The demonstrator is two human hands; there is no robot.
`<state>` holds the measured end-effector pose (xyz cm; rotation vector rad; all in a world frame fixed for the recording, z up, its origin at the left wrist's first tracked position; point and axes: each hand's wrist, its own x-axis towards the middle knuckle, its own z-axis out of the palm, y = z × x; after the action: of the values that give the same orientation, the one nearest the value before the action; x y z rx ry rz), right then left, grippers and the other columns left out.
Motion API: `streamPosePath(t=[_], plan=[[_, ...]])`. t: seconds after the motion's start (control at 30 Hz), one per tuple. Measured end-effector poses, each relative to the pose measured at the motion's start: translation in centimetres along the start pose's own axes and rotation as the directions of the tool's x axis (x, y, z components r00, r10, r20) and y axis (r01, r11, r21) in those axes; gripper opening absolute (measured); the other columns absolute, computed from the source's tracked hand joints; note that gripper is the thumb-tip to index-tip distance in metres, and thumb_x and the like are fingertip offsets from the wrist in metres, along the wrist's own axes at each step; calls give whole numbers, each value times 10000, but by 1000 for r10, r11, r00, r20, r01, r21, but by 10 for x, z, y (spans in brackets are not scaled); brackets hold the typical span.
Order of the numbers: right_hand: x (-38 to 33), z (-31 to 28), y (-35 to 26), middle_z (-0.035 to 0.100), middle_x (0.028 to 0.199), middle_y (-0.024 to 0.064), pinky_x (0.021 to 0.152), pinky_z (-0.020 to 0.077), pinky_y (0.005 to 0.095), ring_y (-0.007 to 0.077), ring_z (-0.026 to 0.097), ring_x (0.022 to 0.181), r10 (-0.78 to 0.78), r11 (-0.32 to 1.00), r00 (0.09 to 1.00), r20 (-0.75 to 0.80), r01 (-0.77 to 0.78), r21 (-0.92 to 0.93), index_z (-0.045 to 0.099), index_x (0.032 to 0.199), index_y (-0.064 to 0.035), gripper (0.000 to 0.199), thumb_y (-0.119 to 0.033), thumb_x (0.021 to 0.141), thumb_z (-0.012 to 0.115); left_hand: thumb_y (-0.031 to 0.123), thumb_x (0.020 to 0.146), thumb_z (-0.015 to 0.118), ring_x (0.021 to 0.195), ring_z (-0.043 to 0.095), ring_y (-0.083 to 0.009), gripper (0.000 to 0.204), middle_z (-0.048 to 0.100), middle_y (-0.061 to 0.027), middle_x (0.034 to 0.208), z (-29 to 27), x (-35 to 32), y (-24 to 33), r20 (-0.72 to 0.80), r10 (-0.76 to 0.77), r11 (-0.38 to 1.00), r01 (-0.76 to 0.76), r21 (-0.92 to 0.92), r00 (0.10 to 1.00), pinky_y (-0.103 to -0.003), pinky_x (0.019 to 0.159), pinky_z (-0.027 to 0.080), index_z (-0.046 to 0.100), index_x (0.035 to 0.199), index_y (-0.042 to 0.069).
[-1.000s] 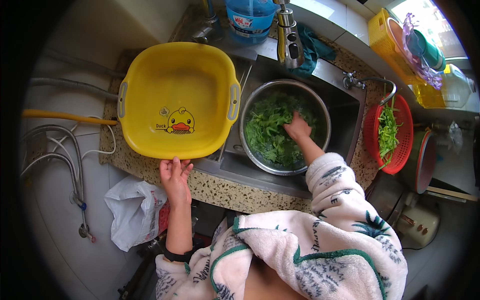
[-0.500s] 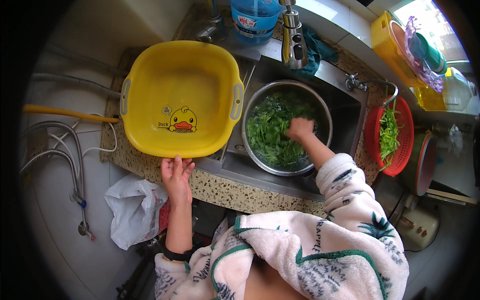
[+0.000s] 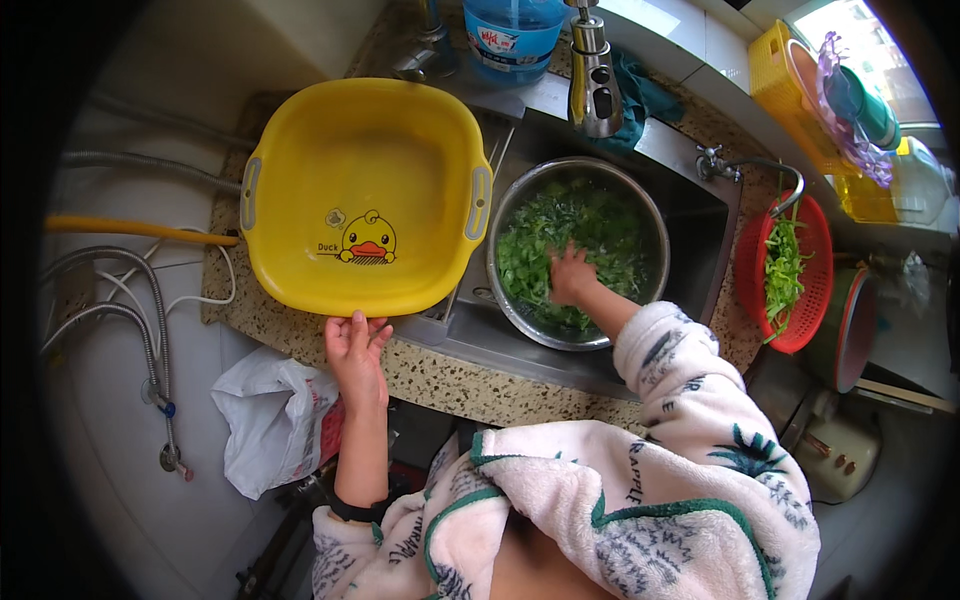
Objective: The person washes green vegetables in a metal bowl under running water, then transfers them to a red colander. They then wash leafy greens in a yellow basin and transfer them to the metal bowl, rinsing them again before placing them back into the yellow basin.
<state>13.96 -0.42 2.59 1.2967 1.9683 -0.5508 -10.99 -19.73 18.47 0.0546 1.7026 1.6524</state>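
A metal pot [image 3: 661,285] stands in the sink, with leafy greens [image 3: 530,235] in water inside it. My right hand [image 3: 572,277] reaches into the pot with fingers spread over the leaves, its fingertips partly hidden among them. To the left rests a yellow basin [image 3: 360,150] with a duck picture on its inner wall and grey handles; no food shows inside. Palm turned up, my left hand [image 3: 356,350] grips the basin's near rim, one fingertip against the edge and the other fingers partly beneath it.
A pull-out faucet [image 3: 594,85] hangs behind the pot, beside a blue container [image 3: 512,45]. At the right stands a red colander [image 3: 815,290] of cut green stalks [image 3: 784,265]. A white plastic bag [image 3: 265,420] lies below the speckled counter edge [image 3: 450,380]; hoses run at the left.
My right hand has shifted left within the pot, and its fingers have gone from curled to spread over the greens. The left hand stays at the basin's rim.
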Motion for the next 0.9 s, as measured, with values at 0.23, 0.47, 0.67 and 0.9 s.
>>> streamPosePath(t=[0.23,0.47,0.67,0.9], plan=[[31,18,24,665,958,144,781,508,420,327,636,901,163,954,973,-165,-112,279,588,1140,-162,335,-243,816,556,122,933,504,824,577,-144,122,560,-62,951,-1,0,4,21,0,1000,0,5,1000,-291,715,511,465,1021,47],[10,-42,34,460,1314,188,929,361,567,395,441,1196,158,958,905,-395,-44,282,563,1195,-184,547,-495,749,616,123,929,512,821,576,-144,122,562,-61,945,-2,0,2,18,6,1000,-6,-11,1000,-292,715,510,466,1017,53],[1,-21,-14,77,1499,187,961,155,734,481,117,1337,-234,952,916,-327,284,115,338,1377,-293,878,-563,624,698,126,925,521,820,578,-148,126,562,-62,942,0,0,2,2,1,1000,-1,0,1000,-295,713,510,466,1011,52],[12,14,-1,435,1314,131,811,427,606,365,434,1196,-311,950,856,-412,280,-137,550,1108,-239,383,-221,735,639,131,924,524,829,580,-151,147,560,-64,965,-2,1,3,-2,-15,1000,15,25,1000,-289,713,509,463,1029,49]])
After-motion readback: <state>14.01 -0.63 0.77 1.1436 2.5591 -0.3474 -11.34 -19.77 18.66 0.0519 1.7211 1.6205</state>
